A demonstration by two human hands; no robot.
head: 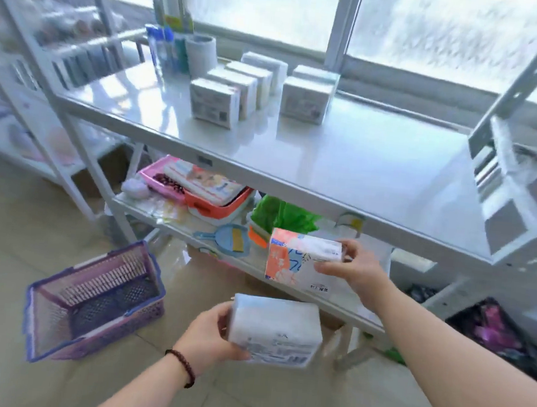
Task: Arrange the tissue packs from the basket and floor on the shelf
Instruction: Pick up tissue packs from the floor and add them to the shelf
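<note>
Our left hand (pixel 209 331) curls round a soft white tissue pack (pixel 277 330) at six o'clock. Our right hand (pixel 357 268) pinches a boxy orange-patterned pack (pixel 294 259) at its right end, in front of the lower shelf. The glossy upper shelf (pixel 377 174) lies bare at three o'clock beside stacked packs (pixel 234 93). The mesh basket (pixel 96 300) sits on the floor at eight o'clock.

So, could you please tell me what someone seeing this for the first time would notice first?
Probably the two tissue packs held low in front: the left hand grips a white pack, and the right hand holds a pack with an orange pattern near the lower shelf. Next, the purple basket on the floor at left, and the row of white packs on the glossy upper shelf.
</note>
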